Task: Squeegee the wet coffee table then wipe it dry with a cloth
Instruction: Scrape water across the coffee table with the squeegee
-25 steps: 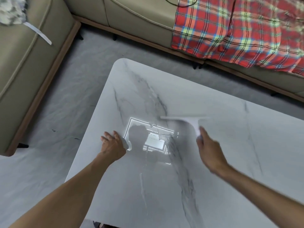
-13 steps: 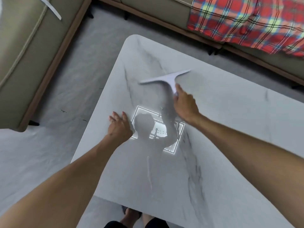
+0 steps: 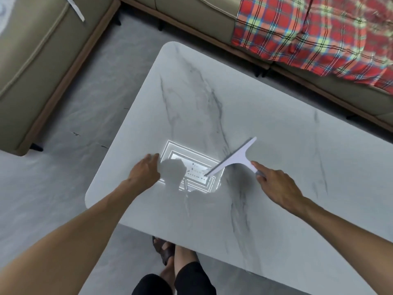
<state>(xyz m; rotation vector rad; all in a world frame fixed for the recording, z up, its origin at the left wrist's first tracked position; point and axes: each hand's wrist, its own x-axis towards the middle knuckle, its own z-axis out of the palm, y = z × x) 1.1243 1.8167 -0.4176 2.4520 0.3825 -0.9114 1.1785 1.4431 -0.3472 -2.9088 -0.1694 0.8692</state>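
The squeegee [image 3: 234, 157] has swept back toward the person, its blade now angled just beyond the right hand [image 3: 276, 186], which grasps its handle. The left hand [image 3: 144, 173] rests flat (fingers relaxed) on the coffee table [image 3: 276, 128], well apart.

We count one coffee table [image 3: 276, 124], one squeegee [image 3: 236, 158] on it, one left hand [image 3: 144, 171], one right hand [image 3: 278, 186], one blanket [image 3: 319, 30], perhaps two sofas [image 3: 32, 60].

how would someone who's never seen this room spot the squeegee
Start at the white grey-veined marble coffee table in front of the beige sofa. Near its middle, the right hand grips a handle beside a bright rectangular light reflection. That is the white T-shaped plastic squeegee, the only tool on the tabletop.
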